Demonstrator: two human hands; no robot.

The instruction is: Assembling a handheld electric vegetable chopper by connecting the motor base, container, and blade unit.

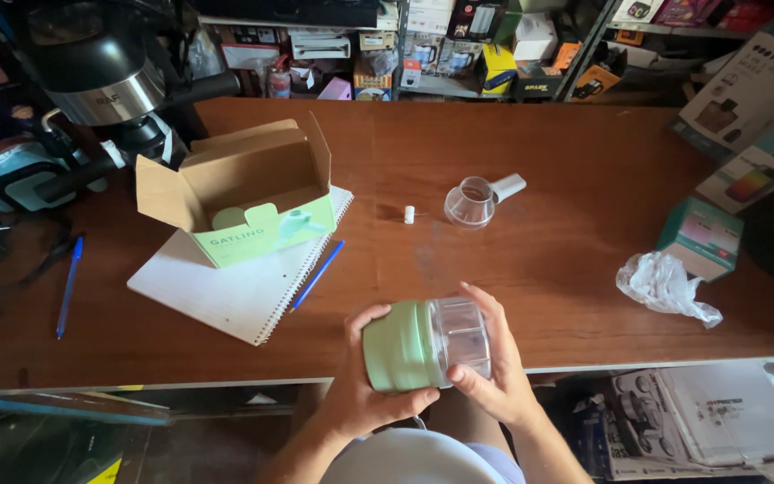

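at the near edge of the brown wooden table (584,179), just past its rim, the left hand (365,381) wraps the pale green cylindrical motor body (400,345) while the right hand (494,372) clasps the clear plastic bowl (463,336) joined to it, fingers curled tight round both halves. judging by that, unpacking is done: the open green-fronted cardboard box (244,193) sits on a spiral notebook (226,287) towards the far left, and a clear plastic cup with a white handle (477,202) and a small white peg (409,213) lie unfitted mid-table. whether the halves are locked together cannot be told; anything inside the bowl is hard to make out.
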